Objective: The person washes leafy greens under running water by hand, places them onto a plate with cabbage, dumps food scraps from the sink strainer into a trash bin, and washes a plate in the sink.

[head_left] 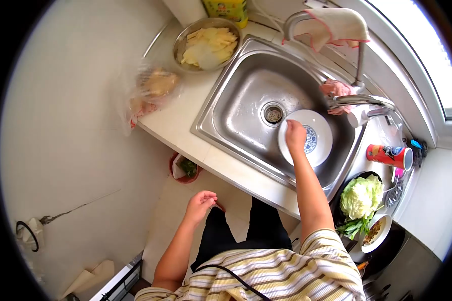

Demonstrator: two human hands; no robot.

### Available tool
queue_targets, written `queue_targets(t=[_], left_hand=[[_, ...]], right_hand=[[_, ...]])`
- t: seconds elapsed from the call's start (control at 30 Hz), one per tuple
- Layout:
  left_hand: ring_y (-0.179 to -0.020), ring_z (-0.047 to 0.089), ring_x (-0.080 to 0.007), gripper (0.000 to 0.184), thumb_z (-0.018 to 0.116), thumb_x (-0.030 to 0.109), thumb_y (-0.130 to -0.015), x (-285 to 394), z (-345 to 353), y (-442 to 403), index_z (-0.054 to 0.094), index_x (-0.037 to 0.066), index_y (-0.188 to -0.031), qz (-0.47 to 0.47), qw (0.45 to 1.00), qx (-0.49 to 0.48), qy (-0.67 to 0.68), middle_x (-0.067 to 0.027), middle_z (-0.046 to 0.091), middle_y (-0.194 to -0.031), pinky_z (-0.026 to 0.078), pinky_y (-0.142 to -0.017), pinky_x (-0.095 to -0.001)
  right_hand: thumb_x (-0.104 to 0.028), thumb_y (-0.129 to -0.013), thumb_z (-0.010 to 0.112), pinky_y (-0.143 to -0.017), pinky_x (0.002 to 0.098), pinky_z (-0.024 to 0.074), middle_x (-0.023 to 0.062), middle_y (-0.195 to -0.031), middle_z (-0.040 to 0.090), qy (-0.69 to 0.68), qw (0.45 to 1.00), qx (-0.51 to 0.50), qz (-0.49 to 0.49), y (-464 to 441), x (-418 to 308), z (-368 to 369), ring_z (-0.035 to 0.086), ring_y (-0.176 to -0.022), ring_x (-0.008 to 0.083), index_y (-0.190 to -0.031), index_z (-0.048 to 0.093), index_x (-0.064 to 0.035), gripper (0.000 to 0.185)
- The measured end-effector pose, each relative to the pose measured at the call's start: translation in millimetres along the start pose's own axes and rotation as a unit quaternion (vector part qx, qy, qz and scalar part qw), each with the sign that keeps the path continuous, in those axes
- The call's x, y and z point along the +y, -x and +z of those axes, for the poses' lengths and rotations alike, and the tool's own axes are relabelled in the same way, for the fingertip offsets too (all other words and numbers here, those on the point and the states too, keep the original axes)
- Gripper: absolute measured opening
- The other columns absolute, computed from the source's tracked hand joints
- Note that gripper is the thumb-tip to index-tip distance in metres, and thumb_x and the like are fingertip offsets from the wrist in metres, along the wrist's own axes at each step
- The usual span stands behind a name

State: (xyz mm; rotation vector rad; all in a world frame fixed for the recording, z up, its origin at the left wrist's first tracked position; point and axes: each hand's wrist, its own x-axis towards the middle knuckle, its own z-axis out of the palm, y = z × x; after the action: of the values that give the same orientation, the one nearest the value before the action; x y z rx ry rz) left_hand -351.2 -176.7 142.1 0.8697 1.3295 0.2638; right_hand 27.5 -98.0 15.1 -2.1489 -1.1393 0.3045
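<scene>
A white plate [317, 150] with a blue patterned centre is in the right part of the steel sink [241, 85]. My right hand [296, 135] reaches over it, fingers closed at its left rim; the fingertips are hidden. Beside the plate is the drain [273, 114]. Low in front of my body, away from the counter, hangs my left hand [201, 204], loosely curled with nothing visible in it. The chrome faucet [364, 101] juts over the sink's right side, a pink cloth [338, 93] next to it.
At the sink's far left stands a metal bowl of pale slices [208, 47], near a plastic bag [155, 85]. On the right are a red can [386, 155], a cabbage [361, 195] and a small bowl [379, 236]. A bin [186, 168] sits below the counter edge.
</scene>
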Motion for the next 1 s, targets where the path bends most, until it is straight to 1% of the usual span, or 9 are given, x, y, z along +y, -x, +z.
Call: queue_targets(t=[0.1,0.23,0.37,0.57,0.67,0.77,0.8,0.93,1.0], left_hand=[[-0.087,0.059,-0.014,0.018,0.053,0.004,-0.087,44,26,6,0.058,0.001,-0.104,0.011,1.0,-0.021,-0.016,-0.0077,0.062,-0.097,0.047,-0.08,-0.0271],[-0.089,0.059,-0.0139,0.016,0.055,0.005,-0.086,84,71,-47,0.061,-0.002,-0.099,0.15,0.975,-0.077,-0.148,-0.0058,0.063,-0.097,0.048,-0.08,-0.0277],[-0.107,0.053,-0.0292,0.036,0.059,0.012,-0.08,109,132,-182,0.055,0.0,-0.114,0.262,0.858,-0.043,-0.439,-0.0141,0.055,-0.117,0.042,-0.092,-0.0348],[-0.137,0.017,-0.0353,0.06,0.043,0.009,-0.082,99,173,-279,0.026,0.005,-0.14,0.232,0.699,-0.107,-0.668,-0.0101,0.019,-0.149,0.022,-0.106,-0.0543],[-0.138,0.015,-0.0333,0.06,0.04,0.013,-0.085,87,183,-303,0.022,0.004,-0.141,0.258,0.58,-0.177,-0.752,-0.0087,0.018,-0.15,0.02,-0.107,-0.0541],[-0.138,0.015,-0.0315,0.058,0.039,0.014,-0.084,76,177,-314,0.026,0.003,-0.14,0.277,0.611,-0.178,-0.72,-0.0084,0.021,-0.149,0.02,-0.107,-0.0524],[-0.138,0.017,-0.0309,0.058,0.041,0.013,-0.083,76,174,-320,0.029,0.003,-0.139,0.292,0.635,-0.173,-0.694,-0.0086,0.025,-0.148,0.021,-0.107,-0.0514],[-0.125,0.041,-0.0323,0.048,0.045,0.004,-0.08,81,166,-328,0.046,0.001,-0.128,0.393,0.723,-0.089,-0.561,-0.0149,0.047,-0.131,0.034,-0.1,-0.0464],[-0.1,0.059,-0.0298,0.033,0.046,0.007,-0.084,104,172,-334,0.055,0.001,-0.115,0.125,0.887,-0.171,-0.411,-0.0139,0.062,-0.11,0.045,-0.089,-0.041]], right_hand=[[-0.021,-0.081,0.056,-0.056,0.0313,0.0464,0.0084,-0.062,0.063,-0.255,0.886,0.039,0.385,8,93,-11,0.058,-0.055,0.0147,-0.081,0.069,-0.0011,0.024],[-0.019,-0.08,0.055,-0.058,0.0338,0.0479,0.0132,-0.069,0.065,-0.186,0.906,0.112,0.363,14,164,23,0.06,-0.059,0.0211,-0.083,0.067,0.0047,0.027],[-0.023,-0.094,0.039,-0.088,0.0473,0.0468,0.0266,-0.117,0.053,-0.733,0.467,-0.069,0.491,4,67,-8,0.057,-0.098,0.0403,-0.114,0.048,0.0113,0.041],[-0.028,-0.096,0.035,-0.082,0.032,0.0448,0.0138,-0.113,0.059,-0.571,0.672,-0.152,0.447,5,25,-65,0.057,-0.102,0.0242,-0.125,0.049,-0.0033,0.04],[-0.029,-0.093,0.039,-0.082,0.0341,0.0448,0.0143,-0.113,0.058,-0.321,0.825,0.014,0.465,15,90,-46,0.057,-0.101,0.0268,-0.121,0.05,0.0001,0.042],[-0.029,-0.09,0.042,-0.083,0.0361,0.0456,0.015,-0.107,0.059,-0.352,0.769,0.051,0.531,26,116,1,0.057,-0.097,0.0266,-0.114,0.053,0.0039,0.042],[-0.029,-0.092,0.041,-0.087,0.0392,0.0461,0.0196,-0.108,0.058,-0.505,0.665,0.09,0.543,29,113,16,0.058,-0.098,0.0299,-0.113,0.051,0.0072,0.043],[-0.032,-0.097,0.035,-0.085,0.0439,0.0478,0.0228,-0.11,0.059,-0.726,0.502,-0.077,0.463,11,29,-20,0.058,-0.1,0.0355,-0.118,0.047,0.0086,0.047],[-0.032,-0.097,0.034,-0.085,0.0433,0.0481,0.0219,-0.108,0.059,-0.68,0.564,-0.078,0.462,9,5,-44,0.059,-0.097,0.0343,-0.117,0.048,0.0078,0.047]])
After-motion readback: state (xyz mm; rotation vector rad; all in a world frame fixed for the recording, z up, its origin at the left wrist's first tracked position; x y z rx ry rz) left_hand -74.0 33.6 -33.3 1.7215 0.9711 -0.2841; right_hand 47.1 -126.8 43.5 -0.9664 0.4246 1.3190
